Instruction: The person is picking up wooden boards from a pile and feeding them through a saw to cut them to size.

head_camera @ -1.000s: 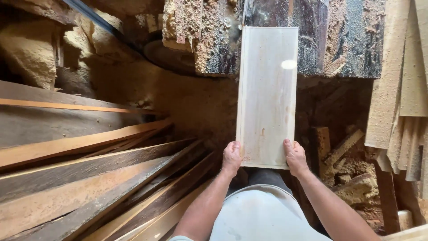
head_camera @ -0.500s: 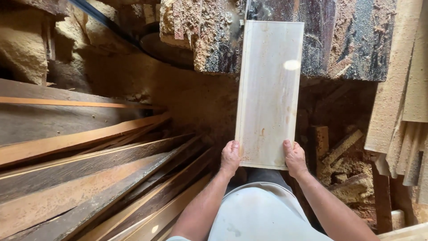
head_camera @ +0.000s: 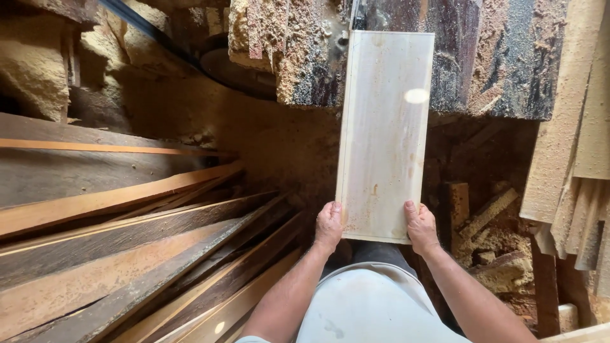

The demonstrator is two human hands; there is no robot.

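Note:
I hold a pale flat wooden board (head_camera: 386,133) by its near end, lengthwise away from me. My left hand (head_camera: 329,226) grips its near left corner and my right hand (head_camera: 420,227) grips its near right corner. The board's far end lies on a sawdust-covered machine table (head_camera: 508,57). A thin dark blade edge (head_camera: 353,14) stands just beyond the board's far left corner.
Long rough planks and offcut strips (head_camera: 127,241) are stacked at the left, slanting toward me. Pale slats (head_camera: 572,159) lean at the right. Wood scraps and sawdust (head_camera: 489,248) litter the floor at lower right. A heap of sawdust (head_camera: 38,70) sits at far left.
The board has slid a little farther onto the machine table, away from me, with both hands still on its near end.

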